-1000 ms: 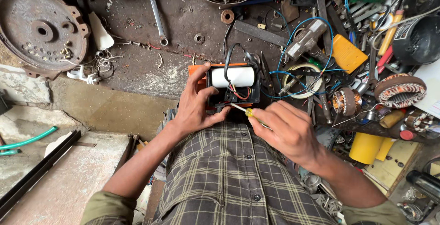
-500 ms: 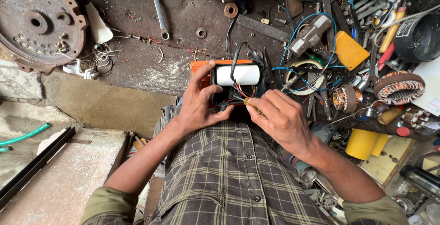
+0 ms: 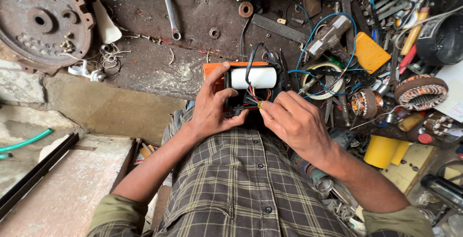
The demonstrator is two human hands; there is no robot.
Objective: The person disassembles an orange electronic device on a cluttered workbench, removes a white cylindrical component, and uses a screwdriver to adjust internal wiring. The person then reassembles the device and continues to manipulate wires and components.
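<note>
An opened orange-and-black electrical unit (image 3: 251, 88) rests at the bench's front edge, with a white cylinder (image 3: 253, 77) and red and black wires inside. My left hand (image 3: 212, 101) grips its left side, thumb under the front. My right hand (image 3: 294, 121) pinches a small yellow-handled screwdriver (image 3: 260, 104), its tip buried among the wires in the unit. Both forearms come out of rolled olive sleeves over a checked shirt.
A rusty round motor cover (image 3: 41, 22) lies at far left, a spanner (image 3: 170, 7) at top centre. Right of the unit: blue wires (image 3: 333, 70), a hammer (image 3: 330, 35), copper-wound stators (image 3: 419, 92), a yellow cup (image 3: 383, 151). A green hose (image 3: 24, 141) lies on the floor left.
My right hand has closed in on the unit, so the screwdriver's handle is now almost hidden in my fingers. The left hand keeps the same grip. The camera has tilted slightly down.
</note>
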